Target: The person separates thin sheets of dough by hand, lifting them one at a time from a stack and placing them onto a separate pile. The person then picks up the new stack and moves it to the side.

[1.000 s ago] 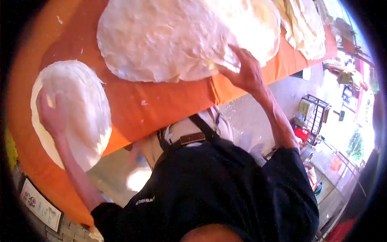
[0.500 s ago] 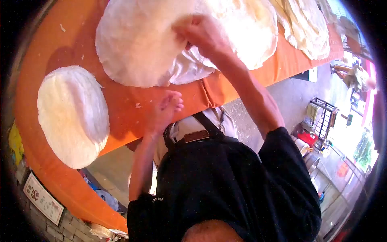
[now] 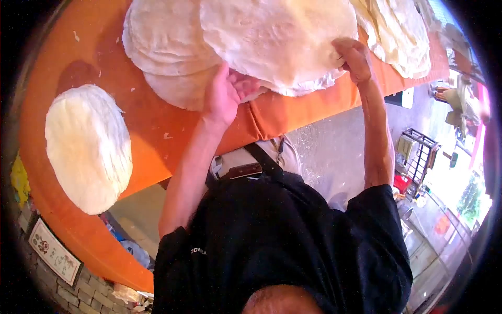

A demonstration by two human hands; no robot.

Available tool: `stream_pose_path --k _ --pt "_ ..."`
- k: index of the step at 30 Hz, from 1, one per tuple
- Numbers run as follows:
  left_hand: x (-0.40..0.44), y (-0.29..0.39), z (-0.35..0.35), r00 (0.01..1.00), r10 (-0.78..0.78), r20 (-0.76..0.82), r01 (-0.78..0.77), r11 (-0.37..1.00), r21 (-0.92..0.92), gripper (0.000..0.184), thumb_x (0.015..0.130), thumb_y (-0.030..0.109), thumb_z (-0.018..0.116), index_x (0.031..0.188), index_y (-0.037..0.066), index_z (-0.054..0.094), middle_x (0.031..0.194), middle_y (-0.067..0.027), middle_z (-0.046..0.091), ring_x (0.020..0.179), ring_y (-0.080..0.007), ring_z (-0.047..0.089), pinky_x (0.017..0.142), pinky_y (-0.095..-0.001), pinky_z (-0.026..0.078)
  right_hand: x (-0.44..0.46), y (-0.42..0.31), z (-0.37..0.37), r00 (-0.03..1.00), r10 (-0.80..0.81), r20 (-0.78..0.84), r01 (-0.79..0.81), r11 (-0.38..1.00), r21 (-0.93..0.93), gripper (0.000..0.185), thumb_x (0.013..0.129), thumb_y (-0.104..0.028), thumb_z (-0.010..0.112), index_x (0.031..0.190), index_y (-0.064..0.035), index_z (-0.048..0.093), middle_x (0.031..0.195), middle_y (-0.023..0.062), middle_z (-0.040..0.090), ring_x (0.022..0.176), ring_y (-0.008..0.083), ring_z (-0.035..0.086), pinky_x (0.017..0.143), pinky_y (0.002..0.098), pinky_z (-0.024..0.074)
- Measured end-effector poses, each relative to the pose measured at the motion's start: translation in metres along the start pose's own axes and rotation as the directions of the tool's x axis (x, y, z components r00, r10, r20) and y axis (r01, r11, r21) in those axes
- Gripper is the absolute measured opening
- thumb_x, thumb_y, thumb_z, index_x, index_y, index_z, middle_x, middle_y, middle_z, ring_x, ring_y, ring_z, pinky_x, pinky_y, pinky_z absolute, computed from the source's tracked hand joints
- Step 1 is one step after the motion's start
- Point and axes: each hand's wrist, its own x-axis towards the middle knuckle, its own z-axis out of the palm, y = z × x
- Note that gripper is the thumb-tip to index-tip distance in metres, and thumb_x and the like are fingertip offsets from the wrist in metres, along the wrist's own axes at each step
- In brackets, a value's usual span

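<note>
My right hand [image 3: 355,58] pinches the right edge of a large, thin, round flatbread [image 3: 282,39]. This pale sheet lies spread over the right pile, its left side overlapping the neighbouring stack of flatbreads [image 3: 164,52]. My left hand [image 3: 229,94] is at the sheet's near left edge, palm up, thumb raised and fingers apart and slightly bent. Whether its fingers touch the sheet, I cannot tell. More sheet edges show beneath the top one on the right pile.
An orange cloth [image 3: 151,141] covers the curved table. A separate oval-looking pile of pale sheets [image 3: 89,149] lies on the left, and crumpled, folded sheets [image 3: 400,39] at the far right. A black wire rack [image 3: 418,152] stands on the floor at right.
My right hand has moved right, and the flatbread now covers the right pile. The left hand has risen from the table's near edge to the sheet. The left stack is uncovered.
</note>
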Motion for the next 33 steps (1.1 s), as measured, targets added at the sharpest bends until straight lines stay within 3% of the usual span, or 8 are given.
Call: stream_pose_path --k 3,7,12,17,19,20,22,33 --pt "0.003 -0.006 0.014 0.999 0.029 -0.027 -0.027 0.996 0.086 0.028 0.095 0.02 0.043 0.113 -0.001 0.05 0.103 -0.015 0.062 0.087 -0.0275 0.065 0.076 -0.0389 0.057 -0.007 -0.005 -0.021 0.999 -0.043 0.025 0.044 0.998 -0.04 0.037 0.082 -0.027 0.066 0.107 0.0002 0.064 0.082 0.006 0.065 0.071 0.0147 0.061 0.058 0.0258 0.0476" --pt "0.012 -0.013 0.024 1.0 0.007 -0.027 -0.004 0.994 0.107 0.019 0.092 0.009 0.047 0.107 -0.003 0.053 0.097 -0.0154 0.064 0.079 -0.0259 0.067 0.07 -0.0355 0.059 -0.005 0.006 -0.02 0.847 -0.428 -0.314 -0.017 0.569 -0.822 0.073 0.073 -0.04 0.077 0.129 -0.0022 0.049 0.11 0.0176 0.064 0.1 0.0292 0.063 0.087 0.04 0.0499" --pt "0.014 -0.016 0.042 0.999 0.044 0.022 -0.045 0.995 0.084 0.018 0.093 0.013 0.05 0.103 -0.002 0.054 0.092 -0.0139 0.064 0.079 -0.0224 0.066 0.072 -0.0323 0.057 -0.056 -0.016 0.092 0.697 -0.646 0.311 0.68 0.458 -0.573 0.047 0.072 -0.025 0.077 0.112 -0.0052 0.062 0.108 0.0188 0.063 0.104 0.0361 0.059 0.089 0.04 0.0486" --pt "0.009 -0.013 0.014 0.992 0.076 -0.103 -0.047 0.963 0.265 0.026 0.092 0.02 0.055 0.107 -0.002 0.053 0.101 -0.0158 0.062 0.089 -0.0247 0.065 0.079 -0.0343 0.055 -0.02 -0.029 0.062 0.788 -0.547 0.283 0.557 0.439 -0.705 0.014 0.083 -0.013 0.057 0.09 -0.01 0.069 0.084 0.0125 0.067 0.074 0.033 0.065 0.065 0.0396 0.0527" --pt "0.0 -0.012 0.018 0.986 0.067 -0.152 -0.005 0.927 0.376 0.031 0.092 0.023 0.057 0.11 -0.002 0.052 0.103 -0.0177 0.062 0.094 -0.0264 0.065 0.082 -0.0367 0.056 -0.029 -0.079 0.038 0.744 -0.634 0.211 0.279 0.009 -0.96 0.013 0.084 -0.009 0.059 0.092 -0.0109 0.069 0.086 0.0116 0.068 0.075 0.03 0.065 0.064 0.0374 0.053" --pt "0.0 -0.014 0.018 0.988 0.025 -0.154 0.029 0.942 0.335 0.027 0.091 0.02 0.056 0.107 -0.002 0.053 0.101 -0.0159 0.062 0.091 -0.0244 0.064 0.08 -0.0346 0.055 -0.041 -0.102 0.03 0.674 -0.736 0.062 0.314 0.21 -0.926 0.015 0.084 -0.006 0.059 0.094 -0.0105 0.068 0.085 0.0104 0.068 0.077 0.028 0.066 0.066 0.0364 0.0537" --pt "0.006 -0.016 0.017 0.989 -0.049 -0.141 0.084 0.963 0.256 0.019 0.089 0.014 0.054 0.1 -0.001 0.054 0.096 -0.0124 0.061 0.087 -0.0205 0.063 0.075 -0.0305 0.054 -0.058 -0.109 0.023 0.619 -0.763 0.187 0.352 0.057 -0.934 0.016 0.084 -0.004 0.057 0.094 -0.0101 0.067 0.084 0.0088 0.068 0.078 0.0274 0.066 0.068 0.0357 0.054" --pt "0.014 -0.026 0.029 0.991 -0.047 -0.128 0.076 0.97 0.233 0.02 0.088 0.007 0.056 0.104 -0.003 0.052 0.09 -0.0124 0.062 0.075 -0.0208 0.066 0.067 -0.0299 0.056 -0.041 0.017 0.047 0.851 -0.409 0.33 0.465 0.292 -0.836 0.017 0.077 -0.006 0.062 0.094 -0.0066 0.065 0.085 0.0104 0.066 0.082 0.0296 0.064 0.07 0.04 0.0523"
